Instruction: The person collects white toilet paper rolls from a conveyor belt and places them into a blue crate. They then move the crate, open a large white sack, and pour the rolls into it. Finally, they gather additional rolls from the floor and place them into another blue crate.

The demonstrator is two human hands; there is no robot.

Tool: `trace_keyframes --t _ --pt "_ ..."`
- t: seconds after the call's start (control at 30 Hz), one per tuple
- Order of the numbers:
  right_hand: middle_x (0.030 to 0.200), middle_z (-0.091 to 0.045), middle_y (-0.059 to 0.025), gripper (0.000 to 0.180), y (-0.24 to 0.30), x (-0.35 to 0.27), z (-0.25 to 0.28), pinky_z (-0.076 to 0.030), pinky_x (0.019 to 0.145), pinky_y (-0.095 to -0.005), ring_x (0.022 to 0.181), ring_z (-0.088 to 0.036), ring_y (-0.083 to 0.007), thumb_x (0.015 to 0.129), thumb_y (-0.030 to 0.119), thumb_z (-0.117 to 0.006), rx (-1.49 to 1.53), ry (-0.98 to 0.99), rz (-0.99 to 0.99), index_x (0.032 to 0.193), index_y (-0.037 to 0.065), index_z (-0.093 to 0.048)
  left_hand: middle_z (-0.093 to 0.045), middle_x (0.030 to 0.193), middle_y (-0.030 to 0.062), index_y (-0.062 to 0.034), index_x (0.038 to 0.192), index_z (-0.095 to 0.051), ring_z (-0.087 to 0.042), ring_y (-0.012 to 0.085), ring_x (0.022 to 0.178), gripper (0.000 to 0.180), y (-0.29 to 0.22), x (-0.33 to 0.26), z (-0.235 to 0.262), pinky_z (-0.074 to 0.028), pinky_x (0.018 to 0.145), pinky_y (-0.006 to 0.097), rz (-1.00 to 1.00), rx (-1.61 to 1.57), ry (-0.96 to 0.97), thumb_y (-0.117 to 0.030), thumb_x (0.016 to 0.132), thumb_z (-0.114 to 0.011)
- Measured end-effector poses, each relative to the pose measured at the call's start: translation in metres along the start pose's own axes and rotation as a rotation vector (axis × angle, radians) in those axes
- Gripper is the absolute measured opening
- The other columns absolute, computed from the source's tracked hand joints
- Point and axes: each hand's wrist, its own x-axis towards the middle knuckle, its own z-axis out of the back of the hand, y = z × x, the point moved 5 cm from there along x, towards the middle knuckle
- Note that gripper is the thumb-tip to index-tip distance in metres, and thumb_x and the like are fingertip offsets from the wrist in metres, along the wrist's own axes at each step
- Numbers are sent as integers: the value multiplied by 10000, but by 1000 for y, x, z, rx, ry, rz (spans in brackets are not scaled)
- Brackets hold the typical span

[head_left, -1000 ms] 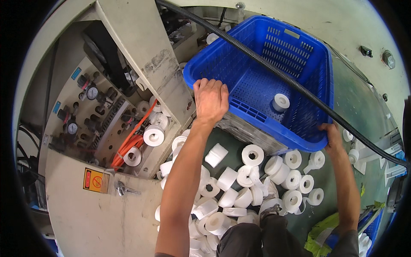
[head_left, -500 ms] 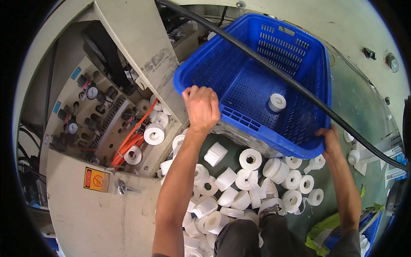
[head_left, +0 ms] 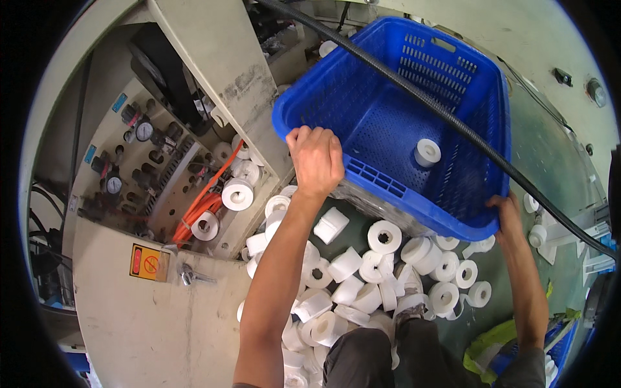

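— What did the left hand (head_left: 315, 161) hold?
— The blue crate (head_left: 424, 205), by its near rim, at the frame's upper right
— And the right hand (head_left: 509, 215)?
— Its right corner; positioning seemed in hand, and the next move called for clearing the black corrugated hose (head_left: 453, 121)

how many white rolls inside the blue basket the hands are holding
1: the white roll sits on the floor of the blue basket; its near wall may hide others.

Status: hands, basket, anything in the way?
Left hand, right hand: both gripping blue basket. One white roll inside. Black hose crosses basket in view; loose rolls on floor.
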Motion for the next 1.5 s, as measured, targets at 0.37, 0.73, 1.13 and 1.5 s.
trace_keyframes --t 0.37,0.73,1.13,1.5 --pt "1268 -558 -218 897 -10 10 15 -372 1030 -383 1176 -525 -305 786 631 -647 -268 -234 29 1308 -75 -465 -454 1332 266 40 1306 -451 -409 393 1268 503 -44 -48 9 -264 1080 510 104 194 14 -337 973 -464" --pt "1416 -373 -269 800 -192 -27 78 -433 995 -467 1179 -518 -450 757 456 -697 -1056 147 108 1421 133 -390 -537 1201 197 6 1237 -481 -496 392 1131 635 -99 -249 -75 -415 961 467 343 -231 724 -240 735 -780" --pt "1513 -173 -290 737 -250 -22 73 -569 780 -431 868 -664 -427 579 102 -793 -1501 342 199 1252 97 -495 -464 1316 306 -10 1385 -315 -457 440 1225 1085 -116 -279 -148 -405 1016 482 678 -142 1142 -462 567 -867" --pt "1340 -462 -244 693 -244 -22 166 -537 850 -422 945 -657 -363 622 225 -754 -1117 224 341 1257 25 -561 -544 1268 270 70 1356 -397 -559 342 1175 873 -95 -315 -143 -448 983 403 1033 -522 883 -385 713 -773"
